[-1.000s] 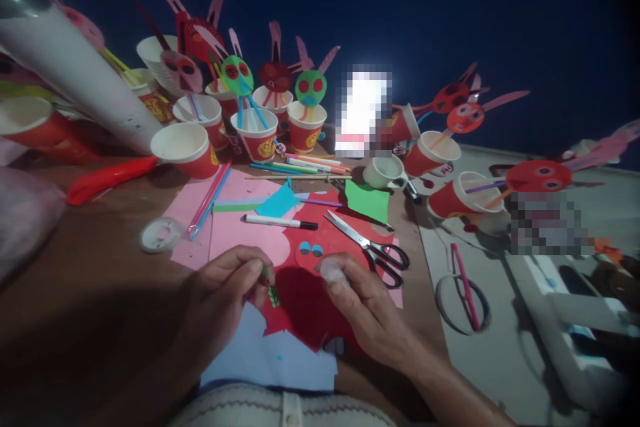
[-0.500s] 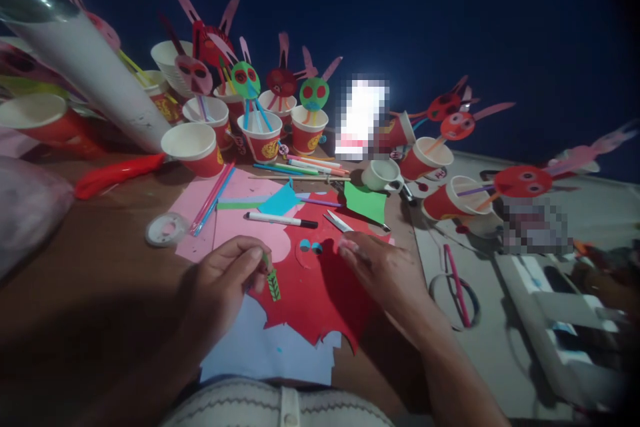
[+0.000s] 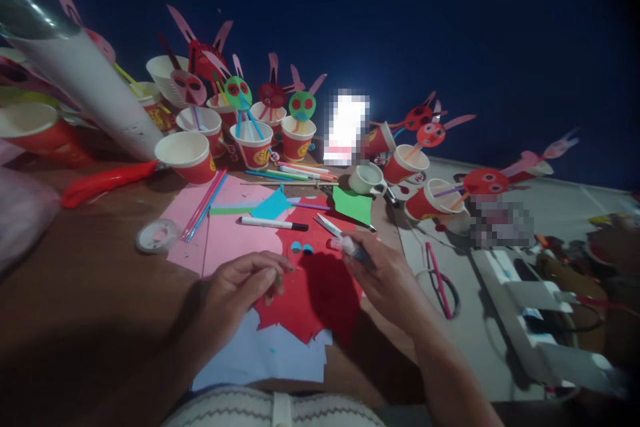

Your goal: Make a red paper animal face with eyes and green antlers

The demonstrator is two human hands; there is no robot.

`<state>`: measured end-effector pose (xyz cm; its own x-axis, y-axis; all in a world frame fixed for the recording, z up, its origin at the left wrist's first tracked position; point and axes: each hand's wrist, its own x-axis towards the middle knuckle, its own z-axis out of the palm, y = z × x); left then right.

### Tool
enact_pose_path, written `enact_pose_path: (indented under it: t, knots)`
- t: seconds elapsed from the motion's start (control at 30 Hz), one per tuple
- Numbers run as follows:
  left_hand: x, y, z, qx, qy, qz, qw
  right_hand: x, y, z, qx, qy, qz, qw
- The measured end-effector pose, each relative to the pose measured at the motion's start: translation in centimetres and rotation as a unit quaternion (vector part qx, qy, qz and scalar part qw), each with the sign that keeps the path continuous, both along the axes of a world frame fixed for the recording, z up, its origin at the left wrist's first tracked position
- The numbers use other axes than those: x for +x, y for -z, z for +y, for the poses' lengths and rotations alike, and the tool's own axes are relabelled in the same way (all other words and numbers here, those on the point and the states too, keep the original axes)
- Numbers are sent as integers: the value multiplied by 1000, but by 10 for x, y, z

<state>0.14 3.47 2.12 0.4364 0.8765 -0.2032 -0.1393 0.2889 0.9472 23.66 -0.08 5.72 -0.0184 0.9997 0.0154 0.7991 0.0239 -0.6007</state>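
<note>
My left hand (image 3: 240,290) is closed in a pinch over the left side of the red paper (image 3: 305,300). Only a bit of the green paper piece (image 3: 279,277) shows between its fingers. My right hand (image 3: 387,277) grips a small bottle (image 3: 349,245), probably glue, its pale tip pointing left over the red paper. Two blue-and-white paper eyes (image 3: 302,249) lie on the red sheet between my hands. Scissors (image 3: 330,224) rest just beyond the bottle, and a white marker (image 3: 273,223) with a black cap lies further left.
Red paper cups (image 3: 254,155) holding straws and paper animal heads stand along the back. A white mug (image 3: 367,180), a glowing blurred screen (image 3: 346,127) and a tape roll (image 3: 157,236) are around the papers. On the right lies a power strip (image 3: 520,300).
My left hand has turned, so the green piece with dark marks is now mostly hidden. My right hand has tilted, bringing the small bottle into sight. The whole view has shifted slightly.
</note>
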Motion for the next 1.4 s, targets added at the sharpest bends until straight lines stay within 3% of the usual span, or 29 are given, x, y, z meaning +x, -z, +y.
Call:
enact_pose_path:
  t: [0.13,0.33,0.47,0.63,0.73,0.83,0.9,0.97,1.03,1.07,1.1,1.2,1.27,1.33,1.4]
  knots:
    - [10,-8,-7,68,37,32,996,-34,2,-4,12,-72,131,989]
    - [13,-8,-12,93,14,42,995,-77,30,-2,52,-101,62,992]
    - [8,-9,-12,86,-43,10,995,-80,34,-2,88,-72,72,991]
    - [5,-8,-11,21,-81,-73,994,-71,34,-6,99,-42,49,993]
    - [5,-6,-12,7,-65,-106,992,-71,31,-10,67,-68,84,992]
    - [6,-7,-13,-4,-64,-118,991,-75,28,-14,-23,-52,200,978]
    - [7,-8,-14,-9,-56,-129,990,-80,28,-15,-127,-31,360,924]
    - [8,-9,-14,-26,-25,-158,987,-85,31,-16,-246,-1,534,809]
    - [9,-9,-14,-46,3,-183,982,-89,34,-16,-328,26,631,703]
    - [9,-8,-13,-48,6,-185,982,-90,34,-16,-338,33,639,690]
    - [9,-8,-13,-44,-2,-181,983,-91,34,-16,-323,37,622,712]
    - [7,-6,-11,-15,-52,-145,988,-86,30,-15,-167,9,451,877]
    - [5,-6,-10,-8,-72,-130,989,-80,25,-15,-52,-13,311,949]
    - [4,-6,-10,-10,-71,-135,988,-77,23,-15,16,-20,237,971]
    - [5,-7,-11,-10,-67,-147,987,-77,24,-16,11,-14,261,965]
